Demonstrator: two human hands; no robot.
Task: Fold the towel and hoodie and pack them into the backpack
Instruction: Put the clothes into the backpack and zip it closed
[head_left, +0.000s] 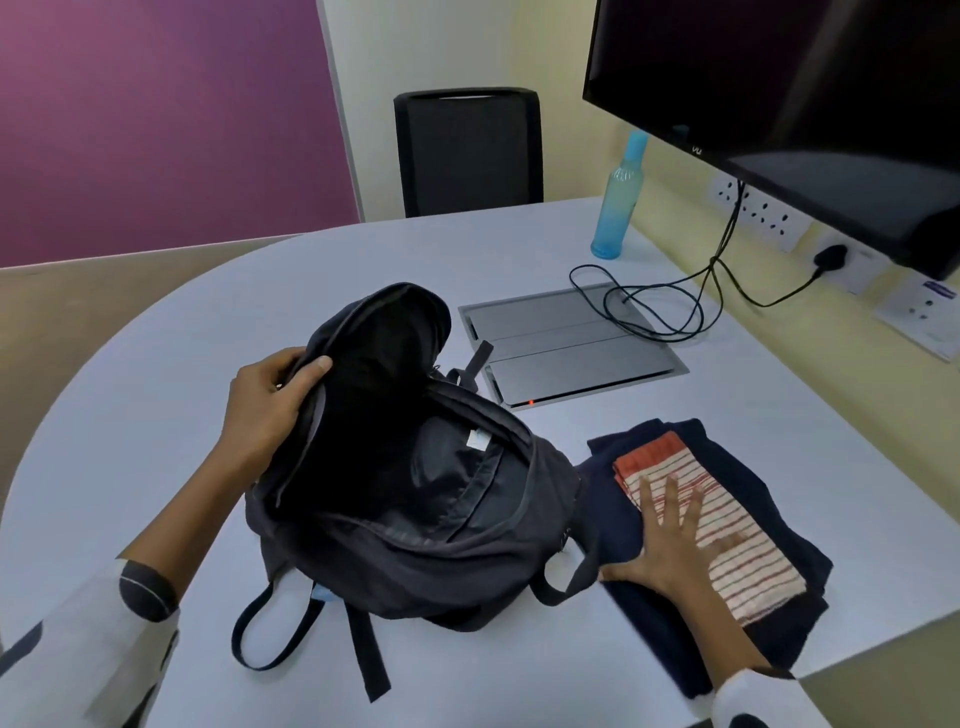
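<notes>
A dark grey backpack lies on the white table, its main compartment unzipped and gaping wide. My left hand grips the upper edge of the opening and holds it up. To the right of the bag lies a folded navy hoodie. On top of the hoodie rests a folded white towel with red stripes and an orange end. My right hand lies flat with spread fingers on the towel, its thumb on the hoodie's left edge.
A grey cable hatch is set into the table behind the bag, with black cables looping over it. A blue bottle stands at the back. A monitor hangs at the right and a black chair stands behind.
</notes>
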